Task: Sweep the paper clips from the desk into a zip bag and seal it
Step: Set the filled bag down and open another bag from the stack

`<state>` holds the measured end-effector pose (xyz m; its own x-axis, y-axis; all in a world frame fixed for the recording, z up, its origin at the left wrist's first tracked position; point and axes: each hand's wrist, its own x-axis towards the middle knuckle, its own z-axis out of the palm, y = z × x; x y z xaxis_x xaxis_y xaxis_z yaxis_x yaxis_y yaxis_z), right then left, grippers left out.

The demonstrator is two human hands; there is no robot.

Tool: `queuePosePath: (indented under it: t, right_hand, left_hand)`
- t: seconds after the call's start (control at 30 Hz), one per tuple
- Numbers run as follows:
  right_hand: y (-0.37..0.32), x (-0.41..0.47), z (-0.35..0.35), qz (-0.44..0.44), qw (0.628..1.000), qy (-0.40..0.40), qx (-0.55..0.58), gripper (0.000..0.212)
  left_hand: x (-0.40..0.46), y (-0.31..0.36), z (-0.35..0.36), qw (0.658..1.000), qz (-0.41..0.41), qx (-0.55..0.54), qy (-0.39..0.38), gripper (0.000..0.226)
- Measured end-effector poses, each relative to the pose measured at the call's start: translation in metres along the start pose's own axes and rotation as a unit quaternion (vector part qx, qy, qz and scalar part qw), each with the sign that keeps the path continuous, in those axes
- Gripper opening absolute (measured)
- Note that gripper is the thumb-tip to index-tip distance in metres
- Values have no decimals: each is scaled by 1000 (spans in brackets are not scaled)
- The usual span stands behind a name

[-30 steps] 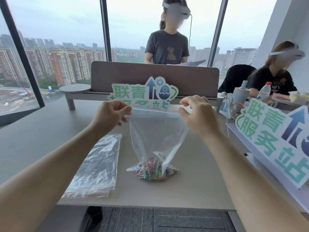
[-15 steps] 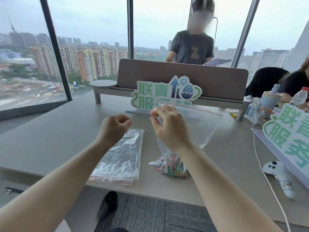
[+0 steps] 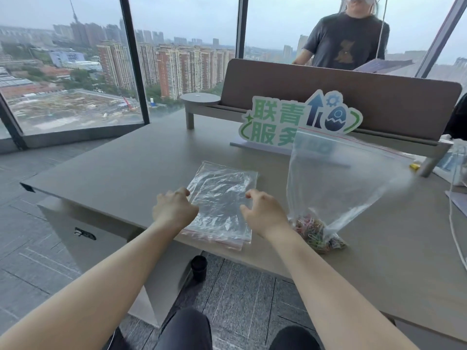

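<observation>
A clear zip bag (image 3: 336,180) stands on the desk (image 3: 121,170), its red-lined top up and leaning right. Colourful paper clips (image 3: 313,232) lie heaped in its bottom. No hand touches it. My left hand (image 3: 174,212) hovers at the left edge of a flat stack of spare clear bags (image 3: 219,198), fingers loosely curled and holding nothing. My right hand (image 3: 265,214) is over the stack's right side, fingers apart and empty, just left of the filled bag.
A green-lettered sign (image 3: 290,120) stands behind the bags in front of a brown divider panel (image 3: 353,97). A person in a dark T-shirt (image 3: 346,39) stands beyond it. A white cable (image 3: 454,218) runs along the right. The desk's near edge lies under my forearms.
Both hands let go of the filled bag and moved down to the stack of spare bags on the left. The bag now stands by itself, and my view has swung left.
</observation>
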<state>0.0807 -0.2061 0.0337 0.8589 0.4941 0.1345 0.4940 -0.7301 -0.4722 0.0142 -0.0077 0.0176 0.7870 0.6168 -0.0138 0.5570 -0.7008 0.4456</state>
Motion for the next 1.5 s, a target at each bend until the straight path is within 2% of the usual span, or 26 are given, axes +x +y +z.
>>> queuePosePath:
  t: [0.17, 0.37, 0.6, 0.73, 0.83, 1.23, 1.5]
  right_hand:
    - [2, 3, 18, 68, 995, -71, -28, 49]
    - [-1, 9, 32, 90, 995, -47, 14, 42]
    - [-4, 15, 39, 107, 984, -18, 143, 44]
    - [-5, 20, 42, 146, 967, -53, 204, 34]
    - [-8, 22, 46, 155, 958, -73, 231, 34]
    - [-71, 21, 61, 49, 929, 24, 367, 24]
    - [-144, 20, 86, -47, 898, 23, 437, 15]
  left_hand:
    - [-4, -9, 6, 998, -46, 38, -18, 61]
    - [-4, -12, 9, 999, -24, 35, -7, 62]
    - [0, -18, 6, 998, -15, -61, -14, 65]
    - [-2, -22, 2, 992, -9, -123, -12, 59]
    - [-3, -26, 3, 987, -17, -162, -2, 61]
    - [-3, -80, -34, 937, -39, -332, 99, 47]
    - [-20, -145, -81, 894, -67, -384, 221, 34]
